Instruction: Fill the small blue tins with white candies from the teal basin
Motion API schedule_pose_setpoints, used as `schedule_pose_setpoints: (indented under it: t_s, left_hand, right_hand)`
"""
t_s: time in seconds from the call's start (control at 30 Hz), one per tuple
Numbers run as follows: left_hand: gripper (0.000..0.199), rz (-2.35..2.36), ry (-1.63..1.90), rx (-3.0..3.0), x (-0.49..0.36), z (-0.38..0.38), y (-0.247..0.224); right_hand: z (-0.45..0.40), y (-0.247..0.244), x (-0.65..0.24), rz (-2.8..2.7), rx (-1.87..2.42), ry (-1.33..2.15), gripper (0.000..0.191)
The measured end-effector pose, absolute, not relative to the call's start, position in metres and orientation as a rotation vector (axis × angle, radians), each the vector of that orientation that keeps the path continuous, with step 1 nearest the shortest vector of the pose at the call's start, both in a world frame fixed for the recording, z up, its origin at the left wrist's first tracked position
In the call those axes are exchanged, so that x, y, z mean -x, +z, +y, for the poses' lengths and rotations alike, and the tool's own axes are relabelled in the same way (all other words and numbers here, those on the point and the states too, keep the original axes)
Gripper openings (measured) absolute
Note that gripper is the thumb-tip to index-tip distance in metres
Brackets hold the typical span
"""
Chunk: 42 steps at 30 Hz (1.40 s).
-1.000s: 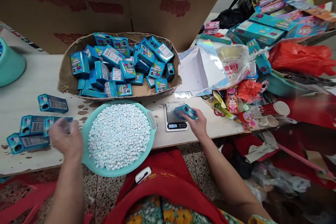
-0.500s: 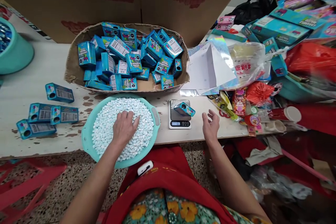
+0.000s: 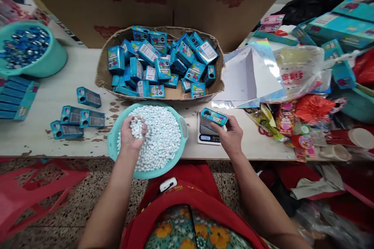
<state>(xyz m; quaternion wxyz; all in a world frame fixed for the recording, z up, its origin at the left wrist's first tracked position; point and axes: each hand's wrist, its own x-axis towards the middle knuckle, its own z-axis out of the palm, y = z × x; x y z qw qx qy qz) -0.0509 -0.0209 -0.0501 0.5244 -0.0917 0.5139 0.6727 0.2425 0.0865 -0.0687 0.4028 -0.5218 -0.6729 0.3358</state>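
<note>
Palm up, my left hand (image 3: 131,134) cups a heap of small white candies (image 3: 136,127) above the turquoise basin (image 3: 112,140), which is filled with the same pale candies (image 3: 162,136). My right hand (image 3: 232,135) grips a small blue candy box (image 3: 214,117) with a round dark hole in its end, thumb on the near side and fingers behind. That box is over the small digital scale (image 3: 209,139), partly covering its plate. Whether it touches the plate I cannot tell.
A cut cardboard box (image 3: 102,68) full of blue candy boxes stands behind the basin. Several blue boxes (image 3: 92,118) lie at left, near a turquoise tub (image 3: 54,56) of shiny blue pieces. White sheets (image 3: 239,74), plastic bags and wrappers crowd the right. A red stool (image 3: 37,190) stands lower left.
My left hand has come up from the candies, turned over and holding a handful. My right hand has moved left and grasped the box on the scale. The view has shifted left.
</note>
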Motion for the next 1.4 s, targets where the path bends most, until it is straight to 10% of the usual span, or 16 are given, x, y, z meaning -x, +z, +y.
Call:
schedule_pose_setpoints:
  t_s: [0.3,1.4]
  left_hand:
    - [0.024,1.187,1.976,-0.053,0.012,-0.015,0.022]
    - [0.028,1.342,2.043,-0.138,0.006,-0.005,0.032]
  right_hand:
    - [0.035,-0.015,-0.138,-2.194,0.741,1.066,0.031]
    - [0.031,-0.013,-0.131,-2.085,0.804,1.143,0.029]
